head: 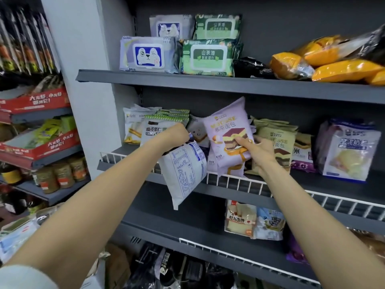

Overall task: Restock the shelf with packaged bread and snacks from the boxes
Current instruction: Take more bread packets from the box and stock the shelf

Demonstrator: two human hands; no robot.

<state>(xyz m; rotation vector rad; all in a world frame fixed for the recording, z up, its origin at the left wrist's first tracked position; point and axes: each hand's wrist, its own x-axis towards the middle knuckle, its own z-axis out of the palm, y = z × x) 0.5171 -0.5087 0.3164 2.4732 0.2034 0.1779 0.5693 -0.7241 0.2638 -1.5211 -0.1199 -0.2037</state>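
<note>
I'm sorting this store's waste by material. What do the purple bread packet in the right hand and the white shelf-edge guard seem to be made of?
Purple bread packet: likely thin plastic film with a soft sheen; it creases and has a crimped edge. White shelf-edge guard: apparently coated or painted metal wire, thin rigid bars in an even grid.

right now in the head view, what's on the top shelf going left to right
blue-and-white wipes packs → green wipes packs → crumpled black bag → orange bread bags
</note>
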